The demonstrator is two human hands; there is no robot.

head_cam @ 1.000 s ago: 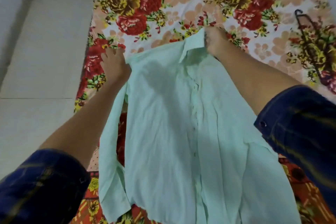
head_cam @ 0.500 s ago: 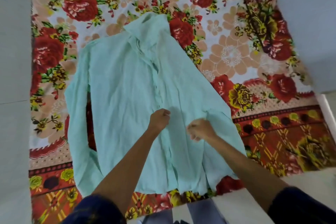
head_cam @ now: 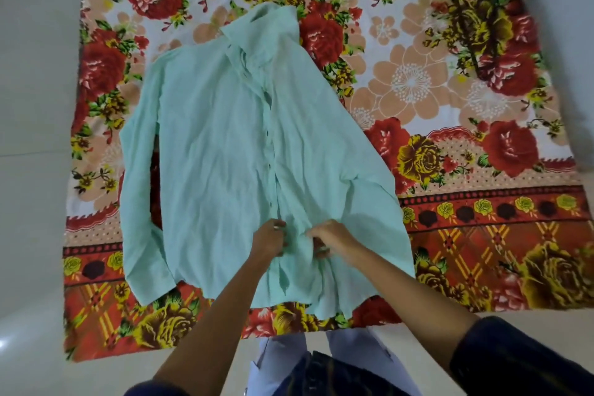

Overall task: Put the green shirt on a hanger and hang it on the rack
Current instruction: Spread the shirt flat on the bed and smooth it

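Observation:
The pale green shirt (head_cam: 225, 151) lies spread flat, front up, on a flowered cloth (head_cam: 418, 100), its collar pointing away from me. My left hand (head_cam: 269, 238) and my right hand (head_cam: 331, 238) sit close together on the lower button placket, each pinching the fabric on its side of the opening. A black hanger (head_cam: 463, 10) lies on the cloth at the far right, well away from both hands. No rack is in view.
Pale floor tiles (head_cam: 35, 170) surround the cloth on the left and in front. A grey surface (head_cam: 572, 42) runs along the right edge. My knees in light trousers (head_cam: 283, 350) are just below the cloth's near edge.
The shirt, held up by collar and shoulder a second ago, now lies flat on the cloth. Both hands have moved down to the lower front placket and closer together.

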